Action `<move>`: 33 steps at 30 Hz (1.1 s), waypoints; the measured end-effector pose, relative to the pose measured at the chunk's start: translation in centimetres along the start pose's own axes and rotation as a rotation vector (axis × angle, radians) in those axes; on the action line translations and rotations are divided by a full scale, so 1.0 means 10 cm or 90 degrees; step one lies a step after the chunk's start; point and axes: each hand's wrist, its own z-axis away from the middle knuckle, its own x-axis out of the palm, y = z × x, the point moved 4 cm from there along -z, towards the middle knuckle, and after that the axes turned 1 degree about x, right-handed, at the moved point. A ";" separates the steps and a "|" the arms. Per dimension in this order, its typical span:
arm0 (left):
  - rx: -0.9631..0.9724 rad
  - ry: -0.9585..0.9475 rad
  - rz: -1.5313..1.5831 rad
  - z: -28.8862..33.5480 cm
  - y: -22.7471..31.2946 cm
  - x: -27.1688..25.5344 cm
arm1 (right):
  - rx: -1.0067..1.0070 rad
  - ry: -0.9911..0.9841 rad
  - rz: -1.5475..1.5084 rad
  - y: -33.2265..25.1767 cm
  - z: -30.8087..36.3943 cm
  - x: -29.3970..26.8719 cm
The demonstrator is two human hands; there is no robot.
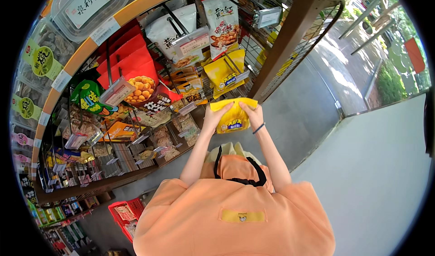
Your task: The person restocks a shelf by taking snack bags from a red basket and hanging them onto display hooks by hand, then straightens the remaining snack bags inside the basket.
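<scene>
Both my hands grip a yellow snack bag [233, 121] by its upper edge, out in front of my body. My left hand [216, 114] closes on its left corner, thumb laid over the front. On the right corner is my right hand [252, 114], its thumb pressed down the same way; a dark band circles that wrist. Just beyond the bag, similar yellow bags [225, 72] hang from a rack hook. The bag's back and the fingers behind it are hidden.
To the left, a snack rack holds a red bag [140, 84], a green bag [90, 97] and white bags [174, 31] on hooks with price tags. A brown post [285, 38] ends the rack. A red basket [127, 213] stands lower left; a pale wall [362, 165] is right.
</scene>
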 end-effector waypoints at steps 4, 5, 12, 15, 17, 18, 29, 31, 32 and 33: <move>0.040 0.045 0.009 -0.26 0.19 0.06 | 0.005 -0.027 -0.067 -0.06 -0.38 0.07; 0.052 0.045 -0.006 -0.31 0.24 0.07 | 0.009 -0.037 -0.066 -0.07 -0.44 0.08; 0.099 0.093 -0.061 -0.52 0.36 0.11 | -0.015 -0.047 -0.083 -0.12 -0.70 0.05; 0.110 0.110 -0.084 -0.52 0.45 0.15 | -0.020 -0.050 -0.084 -0.12 -0.80 0.03; 0.111 0.128 -0.080 -0.55 0.42 0.13 | -0.017 -0.060 -0.081 -0.12 -0.83 0.04; 0.112 0.141 -0.073 -0.56 0.41 0.12 | -0.026 -0.063 -0.076 -0.12 -0.85 0.05; 0.124 0.160 -0.110 -0.61 0.50 0.23 | -0.029 -0.107 -0.110 -0.12 -0.99 0.00; 0.142 0.164 -0.100 -0.62 0.50 0.22 | -0.032 -0.100 -0.090 -0.10 -1.01 0.03; 0.136 0.171 -0.100 -0.63 0.48 0.21 | -0.033 -0.100 -0.090 -0.11 -1.02 0.03; 0.129 0.179 -0.100 -0.64 0.46 0.20 | -0.020 -0.106 -0.096 -0.11 -1.03 0.03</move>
